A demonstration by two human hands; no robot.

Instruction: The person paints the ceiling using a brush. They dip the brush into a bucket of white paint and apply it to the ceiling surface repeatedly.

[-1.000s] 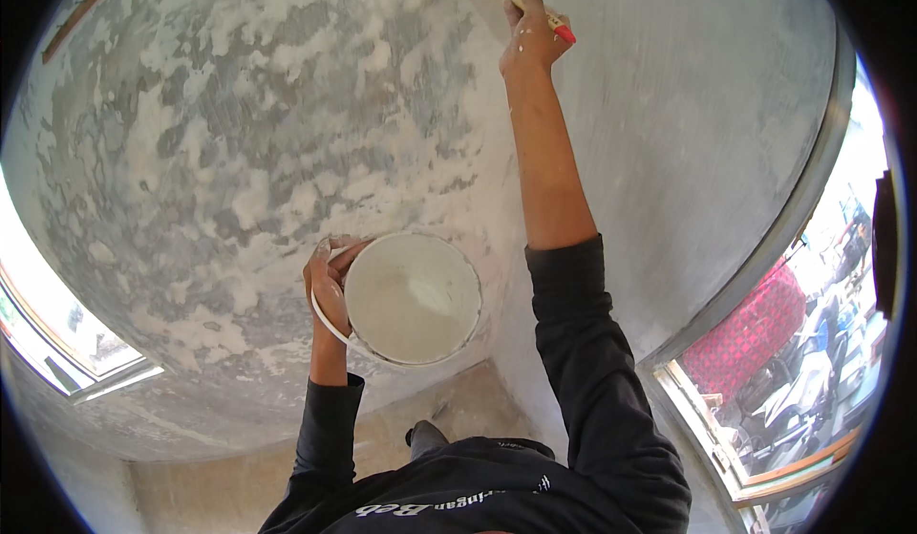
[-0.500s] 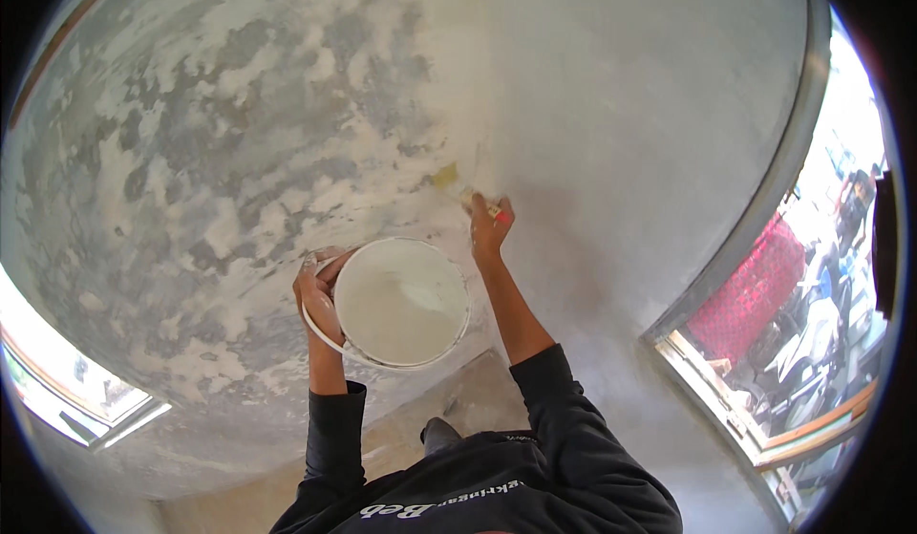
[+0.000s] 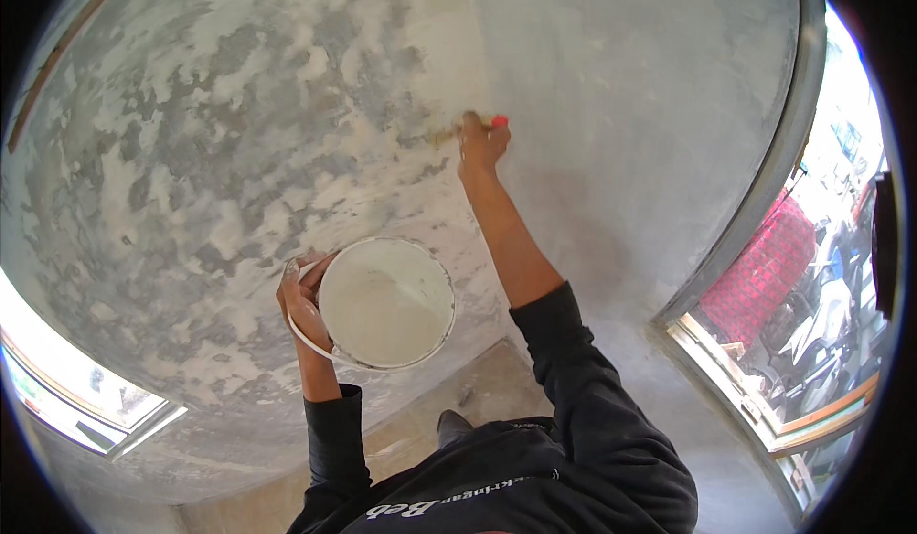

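Far left of the bucket [image 3: 382,366], my feed showed a bright window [image 3: 105,391]. Up and left of the bucket spread a blotchy wall [image 3: 220,152]. I had the left hand [image 3: 302,307] at the bucket's left side, holding it, the white bail [image 3: 311,342] running across the wrist; pale liquid [image 3: 382,300] lay inside. Above and slightly right of the bucket was the brush [image 3: 501,121], gripped in my right hand [image 3: 482,144]; its bristles [image 3: 442,137] blurred, and I couldn't tell whether they touched the wall. Far right of the bucket hung a red cloth [image 3: 761,268].
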